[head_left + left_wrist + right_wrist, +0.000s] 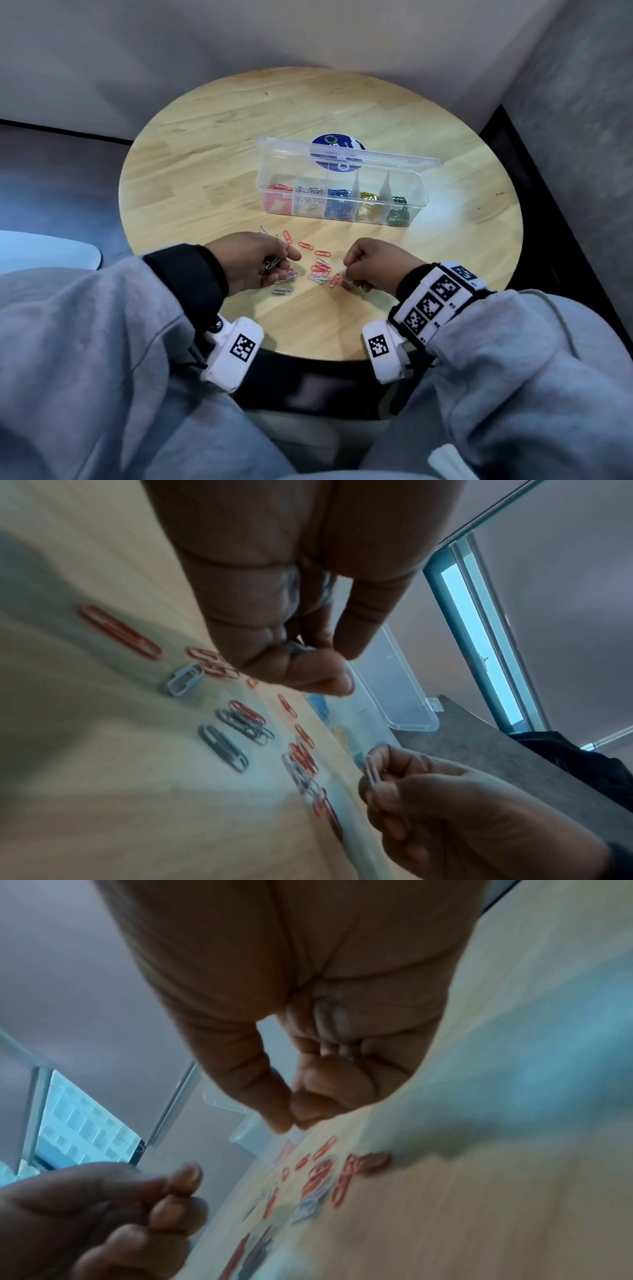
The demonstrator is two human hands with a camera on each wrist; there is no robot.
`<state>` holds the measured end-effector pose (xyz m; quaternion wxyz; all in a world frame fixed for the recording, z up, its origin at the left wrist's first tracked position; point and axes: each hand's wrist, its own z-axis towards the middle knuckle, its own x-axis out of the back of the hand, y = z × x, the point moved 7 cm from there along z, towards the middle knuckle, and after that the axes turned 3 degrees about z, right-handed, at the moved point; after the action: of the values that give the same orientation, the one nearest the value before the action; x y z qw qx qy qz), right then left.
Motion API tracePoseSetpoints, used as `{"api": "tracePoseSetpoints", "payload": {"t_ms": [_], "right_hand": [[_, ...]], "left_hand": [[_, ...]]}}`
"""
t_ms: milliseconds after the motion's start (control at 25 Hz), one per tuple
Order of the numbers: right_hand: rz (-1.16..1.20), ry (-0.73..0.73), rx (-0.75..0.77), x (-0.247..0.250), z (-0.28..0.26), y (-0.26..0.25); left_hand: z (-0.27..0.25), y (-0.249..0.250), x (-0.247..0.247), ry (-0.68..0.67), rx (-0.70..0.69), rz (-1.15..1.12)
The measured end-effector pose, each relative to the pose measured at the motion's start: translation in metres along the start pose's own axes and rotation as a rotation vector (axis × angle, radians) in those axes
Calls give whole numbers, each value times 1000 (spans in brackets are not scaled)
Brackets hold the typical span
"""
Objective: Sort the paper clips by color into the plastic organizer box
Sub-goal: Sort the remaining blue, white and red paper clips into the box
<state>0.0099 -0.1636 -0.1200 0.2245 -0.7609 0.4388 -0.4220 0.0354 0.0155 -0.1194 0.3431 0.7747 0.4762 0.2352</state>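
Observation:
The clear organizer box (423, 200) stands mid-table with its lid (394, 159) propped open. Its compartments hold red, silver, blue, yellow and green clips. Loose red paper clips (322, 268) and silver paper clips (281, 291) lie between my hands near the front edge. My left hand (286, 265) holds a few silver clips (299, 645) in its curled fingers. My right hand (346, 268) pinches one pale clip (371, 768) between thumb and forefinger, just above the red pile. More pale clips (332, 1020) seem tucked in its palm, though blurred.
The round wooden table (205, 154) sits in a corner between grey walls. A round blue sticker (337, 143) lies behind the box lid. A white rounded surface (51, 250) is off to the left. Bare wood surrounds the box.

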Motion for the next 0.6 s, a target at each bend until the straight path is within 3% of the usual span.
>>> {"api": "tracePoseSetpoints", "payload": {"t_ms": [160,360,480,600], "right_hand": [[344,-70,-79,-18,3,-2],[436,-15,-188,-24,3,-2],[392,-53,-204,-30,4,-6],[100,-20,-101,-24,4,-13]], "left_hand": [[12,5,10,128,-44,197],[11,7,7,162,-179,728],[13,6,5,167,-186,927],[16,4,2,157,-193,1054]]}}
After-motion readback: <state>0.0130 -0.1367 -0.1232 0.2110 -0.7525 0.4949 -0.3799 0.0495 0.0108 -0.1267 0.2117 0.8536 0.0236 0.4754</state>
